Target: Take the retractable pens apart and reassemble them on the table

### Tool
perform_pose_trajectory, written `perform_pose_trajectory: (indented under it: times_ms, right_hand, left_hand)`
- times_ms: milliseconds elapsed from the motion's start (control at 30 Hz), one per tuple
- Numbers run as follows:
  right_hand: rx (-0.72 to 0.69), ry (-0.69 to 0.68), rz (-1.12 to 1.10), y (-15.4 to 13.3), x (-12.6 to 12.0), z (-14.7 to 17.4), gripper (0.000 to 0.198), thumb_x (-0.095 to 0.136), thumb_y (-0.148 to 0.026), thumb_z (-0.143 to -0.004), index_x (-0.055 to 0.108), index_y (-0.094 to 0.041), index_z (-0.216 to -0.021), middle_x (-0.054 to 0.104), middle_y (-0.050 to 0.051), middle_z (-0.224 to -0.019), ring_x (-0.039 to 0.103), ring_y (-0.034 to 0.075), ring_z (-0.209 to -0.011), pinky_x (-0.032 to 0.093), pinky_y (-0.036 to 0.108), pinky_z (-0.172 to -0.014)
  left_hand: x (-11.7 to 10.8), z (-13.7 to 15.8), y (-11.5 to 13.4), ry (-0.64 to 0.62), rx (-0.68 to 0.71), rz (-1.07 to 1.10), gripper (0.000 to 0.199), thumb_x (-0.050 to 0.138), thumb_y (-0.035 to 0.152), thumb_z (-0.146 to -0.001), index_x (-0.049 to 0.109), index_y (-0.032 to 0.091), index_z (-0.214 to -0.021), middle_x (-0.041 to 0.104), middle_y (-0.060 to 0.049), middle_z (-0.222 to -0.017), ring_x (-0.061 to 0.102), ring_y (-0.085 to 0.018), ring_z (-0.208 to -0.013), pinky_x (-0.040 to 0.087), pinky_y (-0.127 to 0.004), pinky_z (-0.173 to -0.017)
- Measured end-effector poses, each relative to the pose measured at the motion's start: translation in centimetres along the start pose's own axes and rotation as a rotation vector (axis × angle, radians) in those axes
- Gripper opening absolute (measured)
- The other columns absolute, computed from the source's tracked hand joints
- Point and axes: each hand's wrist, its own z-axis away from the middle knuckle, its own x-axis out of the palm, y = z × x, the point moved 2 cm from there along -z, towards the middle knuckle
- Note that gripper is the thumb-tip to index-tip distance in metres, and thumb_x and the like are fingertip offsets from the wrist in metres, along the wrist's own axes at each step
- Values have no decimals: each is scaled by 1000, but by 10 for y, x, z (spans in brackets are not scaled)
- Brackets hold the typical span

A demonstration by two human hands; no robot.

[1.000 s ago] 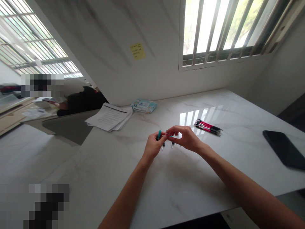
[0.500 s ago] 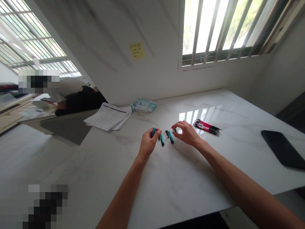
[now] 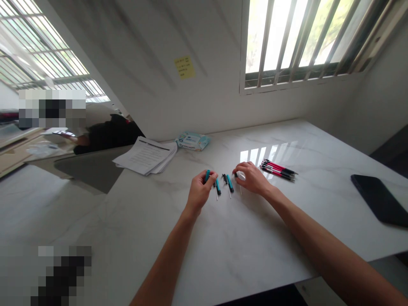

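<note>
My left hand (image 3: pixel 200 190) is closed around a teal pen barrel (image 3: pixel 207 175), whose upper end sticks out above the fingers. Right beside it, a teal and black pen barrel (image 3: pixel 218 186) lies on the table with a thin white refill (image 3: pixel 217 194) along it. A second teal and black barrel (image 3: pixel 230 183) lies further right, with a small black pen part (image 3: pixel 225 178) next to it. My right hand (image 3: pixel 250 177) pinches a small black pen part (image 3: pixel 236 174) at the tabletop. The fingers partly hide that part, and a thin refill shows just below them.
Several red and black pens (image 3: pixel 279 170) lie together to the right. A dark phone-like slab (image 3: pixel 379 199) rests near the right edge. A wet-wipes pack (image 3: pixel 192 141) and stacked papers (image 3: pixel 146 156) lie by the wall. Another person (image 3: pixel 105 131) sits at the left behind a grey panel.
My right hand's thumb and fingertips have closed in on the small black pen part. My left hand keeps its hold on the teal barrel. The view has shifted slightly.
</note>
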Motion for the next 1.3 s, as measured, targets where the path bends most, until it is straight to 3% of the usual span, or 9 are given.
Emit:
perform_pose_trajectory:
  times_ms: [100,167,267,333,767,1033,1300]
  right_hand:
    - [33,4,42,-3,-8,2,18,67,-22,-90,78,-23,-104,73,9,-110,61,27,-104,48,36,-89]
    - [133,-32,91,-4,-15,3,14,67,-27,-91,78,-22,-98,74,10,-101,64,25,-94,47,32,-80]
    - [321,-174,153,-6,-22,6,21,69,-40,-90,77,-20,-85,74,10,-82,66,23,-75,42,30,-64]
    - [372,-265,180,-10,-23,9,24,70,-42,-88,76,-21,-77,73,10,-75,66,23,-68,39,30,-59]
    - [331,-341,161,-9,-14,13,14,69,-27,-85,79,-19,-80,76,12,-80,68,23,-68,41,29,-56]
    - [346,-409,172,-9,-15,11,15,69,-26,-86,81,-17,-90,78,11,-89,70,21,-76,43,26,-62]
    - [339,-400,152,-9,-17,11,15,68,-26,-87,81,-18,-89,78,11,-89,70,22,-78,43,28,-64]
  left_hand:
    - [-1,0,1,1,2,11,32,71,51,-82,66,19,-81,40,6,-59,33,-10,-53,26,-24,-50]
    - [-2,0,1,2,4,15,32,71,51,-82,66,19,-81,39,6,-60,32,-10,-53,25,-24,-50]
    - [-2,1,2,2,2,17,31,71,50,-83,67,19,-81,38,6,-60,31,-10,-53,25,-24,-50]
    - [-2,1,1,-4,1,20,30,70,49,-84,67,19,-82,38,6,-61,31,-10,-54,25,-24,-51]
    - [0,1,-1,-6,-17,35,32,72,49,-83,66,18,-83,37,6,-61,31,-9,-53,25,-22,-50]
    - [4,0,2,-21,-103,311,40,67,55,-85,65,17,-97,43,6,-64,34,-7,-52,23,-19,-48]
    - [3,0,0,-25,-101,331,36,63,52,-88,65,17,-99,46,5,-67,36,-7,-53,25,-19,-49]
